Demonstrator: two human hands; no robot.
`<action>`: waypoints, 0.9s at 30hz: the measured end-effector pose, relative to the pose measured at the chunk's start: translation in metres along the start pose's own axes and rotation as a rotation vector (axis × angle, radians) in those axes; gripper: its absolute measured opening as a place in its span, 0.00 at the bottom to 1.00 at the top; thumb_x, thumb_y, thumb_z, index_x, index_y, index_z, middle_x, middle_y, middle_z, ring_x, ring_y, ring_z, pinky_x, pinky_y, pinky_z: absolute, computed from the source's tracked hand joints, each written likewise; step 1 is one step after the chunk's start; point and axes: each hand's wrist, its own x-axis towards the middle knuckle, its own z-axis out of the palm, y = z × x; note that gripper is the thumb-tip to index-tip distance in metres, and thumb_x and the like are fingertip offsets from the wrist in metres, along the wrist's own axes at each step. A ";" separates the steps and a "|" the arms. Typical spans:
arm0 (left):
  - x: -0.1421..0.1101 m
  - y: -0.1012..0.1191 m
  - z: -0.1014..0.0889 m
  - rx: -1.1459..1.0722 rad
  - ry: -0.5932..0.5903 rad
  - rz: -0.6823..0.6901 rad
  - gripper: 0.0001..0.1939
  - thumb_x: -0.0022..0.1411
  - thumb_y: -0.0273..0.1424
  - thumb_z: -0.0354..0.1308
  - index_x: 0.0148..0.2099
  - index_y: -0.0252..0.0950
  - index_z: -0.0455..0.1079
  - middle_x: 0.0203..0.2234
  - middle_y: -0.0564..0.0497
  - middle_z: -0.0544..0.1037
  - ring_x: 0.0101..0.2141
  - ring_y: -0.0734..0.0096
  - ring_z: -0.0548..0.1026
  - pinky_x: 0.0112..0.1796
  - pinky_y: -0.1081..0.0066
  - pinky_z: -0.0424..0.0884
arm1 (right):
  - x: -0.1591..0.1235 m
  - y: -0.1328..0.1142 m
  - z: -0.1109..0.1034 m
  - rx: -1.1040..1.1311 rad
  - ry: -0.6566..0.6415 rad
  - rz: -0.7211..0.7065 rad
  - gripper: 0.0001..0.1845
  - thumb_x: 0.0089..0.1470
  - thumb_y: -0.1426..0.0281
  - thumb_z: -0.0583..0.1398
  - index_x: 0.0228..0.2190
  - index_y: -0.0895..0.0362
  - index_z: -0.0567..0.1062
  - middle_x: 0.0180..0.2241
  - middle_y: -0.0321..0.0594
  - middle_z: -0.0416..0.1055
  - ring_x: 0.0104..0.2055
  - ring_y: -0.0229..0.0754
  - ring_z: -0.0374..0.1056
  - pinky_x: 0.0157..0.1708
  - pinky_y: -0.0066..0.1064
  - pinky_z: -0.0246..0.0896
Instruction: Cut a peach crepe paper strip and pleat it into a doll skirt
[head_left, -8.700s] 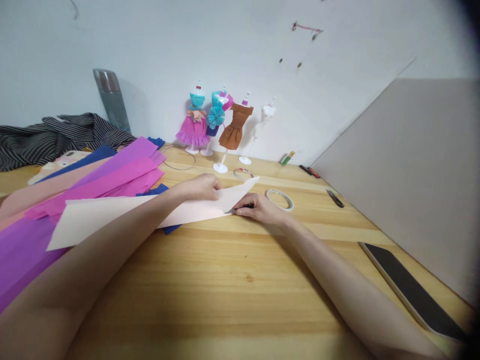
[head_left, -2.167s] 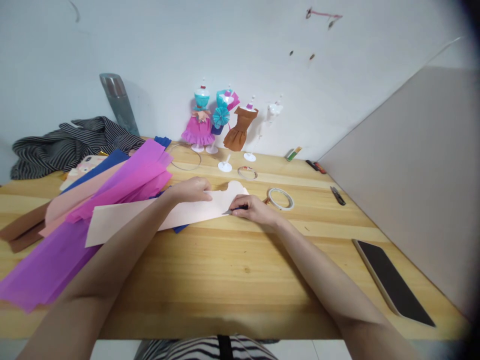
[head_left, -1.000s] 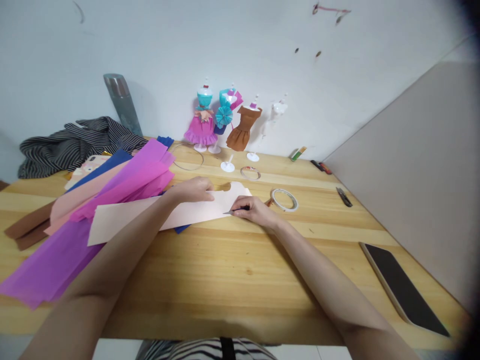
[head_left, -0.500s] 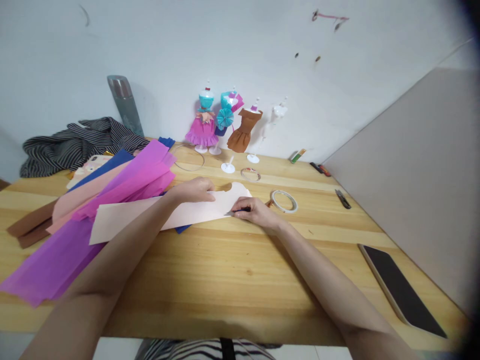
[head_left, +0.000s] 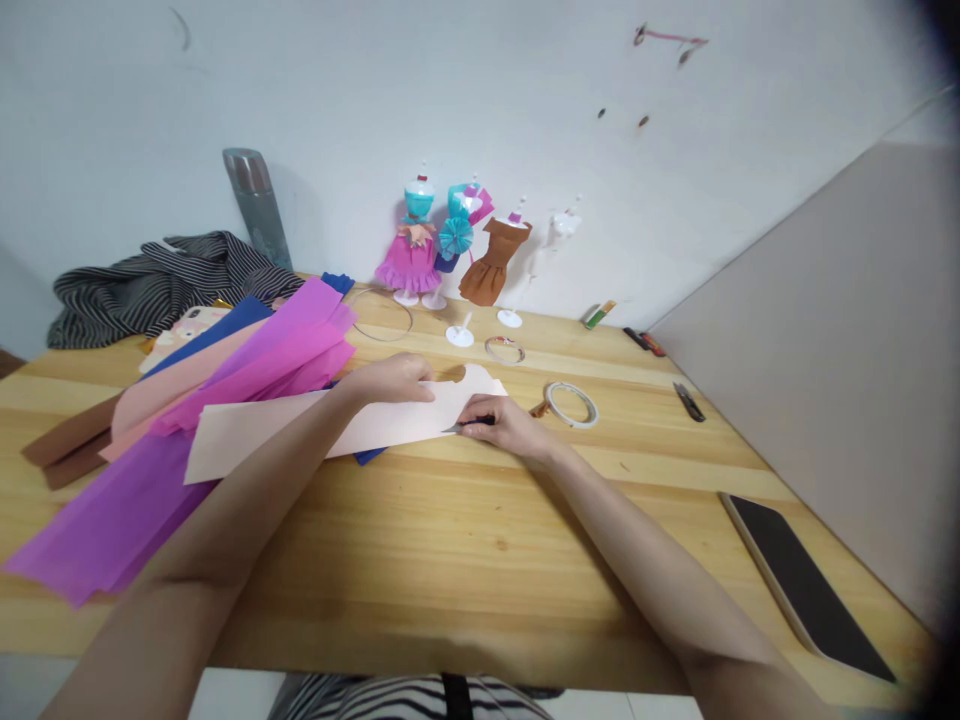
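A long pale pink paper sheet [head_left: 300, 432] lies across the wooden table [head_left: 465, 540]. My left hand [head_left: 394, 380] rests on its right part, fingers curled down onto the paper and holding it flat. My right hand [head_left: 501, 424] is closed around a small dark tool with a grey tip [head_left: 461, 425], which touches the sheet's lower right edge. The sheet's right end has a curved outline. A small brown shape [head_left: 450, 374] shows just beyond my left fingers.
Magenta, purple, pink, brown and blue paper sheets [head_left: 225, 390] fan out at the left. Small dress forms with paper dresses [head_left: 480, 262] stand by the wall. A tape ring [head_left: 572, 403], clippers [head_left: 688, 401], a phone [head_left: 806, 585], striped cloth [head_left: 150, 285] and a grey flask [head_left: 259, 208] lie around.
Since the oldest frame the sheet's pointed right end has become a rounded outline. Over the last second both hands have stayed almost still; only the view has shifted slightly.
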 end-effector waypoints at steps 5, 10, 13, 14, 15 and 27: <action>0.001 0.000 0.001 0.004 0.000 -0.008 0.09 0.50 0.34 0.51 0.26 0.35 0.67 0.21 0.53 0.70 0.23 0.72 0.67 0.22 0.72 0.54 | 0.000 0.004 0.002 0.024 0.022 0.001 0.19 0.51 0.57 0.62 0.33 0.60 0.80 0.34 0.46 0.75 0.35 0.41 0.70 0.38 0.32 0.65; 0.001 -0.001 0.001 0.018 0.004 -0.018 0.10 0.50 0.35 0.51 0.28 0.34 0.69 0.22 0.53 0.72 0.24 0.72 0.68 0.23 0.73 0.54 | 0.000 0.004 0.004 0.013 0.035 0.032 0.18 0.51 0.57 0.62 0.31 0.60 0.80 0.33 0.45 0.75 0.34 0.41 0.70 0.37 0.31 0.64; 0.002 0.000 0.001 0.019 0.000 -0.014 0.10 0.50 0.35 0.51 0.28 0.34 0.70 0.22 0.53 0.72 0.24 0.72 0.67 0.24 0.73 0.55 | 0.000 0.003 0.004 0.022 0.035 0.031 0.18 0.51 0.57 0.62 0.31 0.60 0.80 0.33 0.46 0.75 0.34 0.41 0.70 0.37 0.32 0.64; 0.002 0.000 0.001 0.022 0.000 -0.011 0.10 0.50 0.34 0.51 0.27 0.34 0.69 0.21 0.53 0.71 0.24 0.73 0.67 0.23 0.73 0.54 | -0.001 0.002 0.004 0.025 0.037 0.031 0.18 0.50 0.57 0.62 0.31 0.60 0.80 0.33 0.46 0.75 0.34 0.41 0.70 0.37 0.32 0.64; 0.002 0.000 0.001 0.026 0.001 -0.011 0.09 0.50 0.34 0.51 0.27 0.34 0.68 0.21 0.53 0.71 0.24 0.73 0.67 0.23 0.73 0.54 | -0.001 0.002 0.004 0.027 0.041 0.032 0.18 0.50 0.57 0.63 0.31 0.60 0.80 0.32 0.46 0.75 0.34 0.41 0.70 0.37 0.32 0.64; 0.001 0.000 0.001 0.002 0.000 0.002 0.08 0.50 0.33 0.51 0.24 0.35 0.62 0.20 0.55 0.66 0.22 0.75 0.64 0.22 0.73 0.53 | -0.001 0.004 0.005 0.049 0.056 0.070 0.15 0.50 0.60 0.63 0.29 0.60 0.80 0.31 0.44 0.74 0.33 0.40 0.69 0.36 0.31 0.64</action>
